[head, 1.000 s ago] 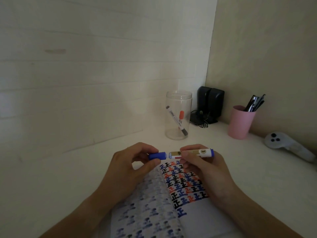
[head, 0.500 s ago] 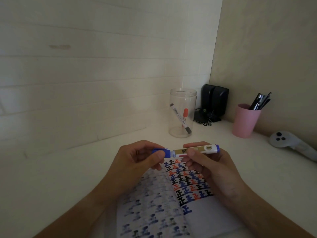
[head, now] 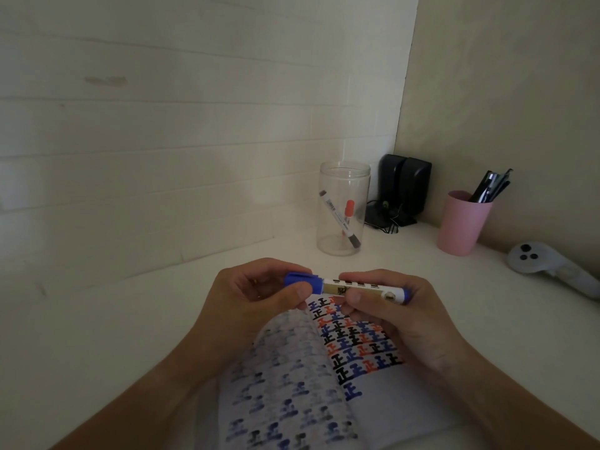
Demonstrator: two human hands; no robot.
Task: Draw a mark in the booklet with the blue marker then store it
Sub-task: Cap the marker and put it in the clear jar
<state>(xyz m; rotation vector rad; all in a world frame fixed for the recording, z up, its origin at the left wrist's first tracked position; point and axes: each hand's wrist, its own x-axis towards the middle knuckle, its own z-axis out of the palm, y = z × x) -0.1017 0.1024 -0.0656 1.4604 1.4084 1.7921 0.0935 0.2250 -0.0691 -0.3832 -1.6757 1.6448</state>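
Note:
The blue marker [head: 357, 287] lies level above the open booklet [head: 324, 384], held between both hands. My left hand [head: 256, 303] pinches its blue cap [head: 300, 280], which sits pushed onto the white barrel. My right hand [head: 396, 313] grips the barrel near its blue tail end. The booklet's right page carries rows of blue, red and black marks; its left page shows faint bleed-through. A clear jar [head: 343, 209] stands behind the hands, with a black marker and a red marker leaning inside.
A pink cup [head: 461, 225] with dark pens stands at the right. Black speakers [head: 404, 186] with cables sit in the corner. A white controller [head: 548, 263] lies at the far right. White desk and walls surround everything.
The cap was apart from the barrel a second ago; my left hand has pushed it onto the marker. The view has shifted slightly.

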